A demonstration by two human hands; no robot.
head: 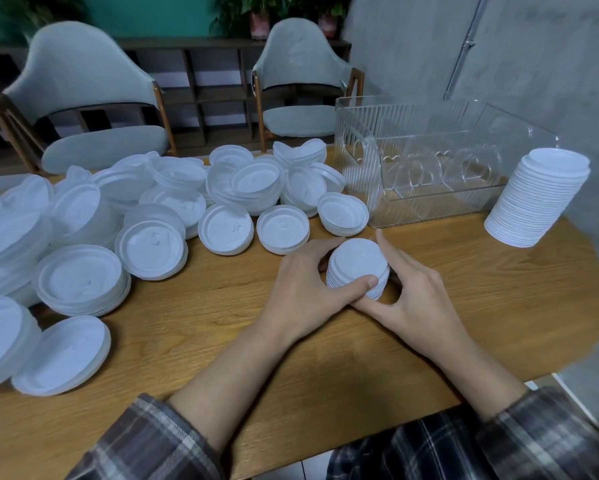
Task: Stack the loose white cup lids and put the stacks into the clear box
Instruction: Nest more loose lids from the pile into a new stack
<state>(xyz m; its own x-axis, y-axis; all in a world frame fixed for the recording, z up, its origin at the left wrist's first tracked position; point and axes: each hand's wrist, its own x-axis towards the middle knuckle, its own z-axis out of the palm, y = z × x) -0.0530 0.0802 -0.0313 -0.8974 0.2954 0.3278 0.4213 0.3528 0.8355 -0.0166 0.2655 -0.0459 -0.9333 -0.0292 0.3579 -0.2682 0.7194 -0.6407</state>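
A short stack of white lids (356, 263) stands on the wooden table (221, 323) in front of me. My left hand (305, 289) grips it from the left, thumb across its near edge. My right hand (412, 296) holds it from the right, fingers curled round its side. The clear ribbed box (426, 161) stands behind the stack at the back right and looks empty. A tall stack of white lids (540, 199) stands on the table to the right of the box. Several loose lids and small piles of lids (152, 216) cover the table's left half.
Two grey upholstered chairs (83, 98) stand behind the table's far edge. A grey wall is on the right. The table's rounded right edge curves just past the tall stack.
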